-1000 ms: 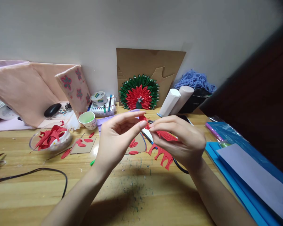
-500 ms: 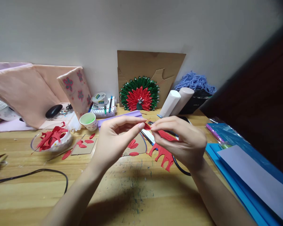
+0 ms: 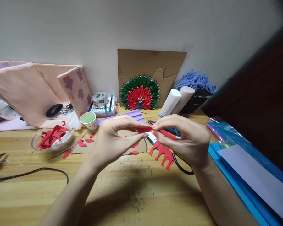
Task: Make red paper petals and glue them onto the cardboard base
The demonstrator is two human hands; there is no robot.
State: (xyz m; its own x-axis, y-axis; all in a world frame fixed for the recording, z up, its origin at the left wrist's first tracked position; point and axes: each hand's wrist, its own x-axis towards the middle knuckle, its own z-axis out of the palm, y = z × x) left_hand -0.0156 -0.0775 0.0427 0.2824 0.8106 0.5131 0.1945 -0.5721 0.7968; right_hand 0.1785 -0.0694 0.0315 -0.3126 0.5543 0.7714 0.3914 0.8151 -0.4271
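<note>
Just above the table, my right hand [image 3: 181, 135] pinches the end of a small red paper petal [image 3: 146, 129] between thumb and fingertips. Opposite it, my left hand [image 3: 118, 135] has its thumb apart from its fingers, with the petal lying along the fingertips. Below the right hand lies a red paper sheet [image 3: 163, 153] with a scalloped, cut-out edge, partly hidden. Several red petals [image 3: 134, 153] rest on and around a rounded cardboard piece [image 3: 142, 146] behind my left hand.
Left stands a clear bowl [image 3: 69, 138] of red scraps, beside a paper cup [image 3: 89, 121]. A green and red peacock craft [image 3: 140, 94] leans on cardboard [image 3: 151, 59] at the wall. Blue folders [image 3: 226, 169] lie right. A black cable [image 3: 37, 170] crosses the left side.
My left thumb has parted from its fingertips and dropped slightly, showing more of the petal. My right hand keeps its pinch and has shifted slightly right.
</note>
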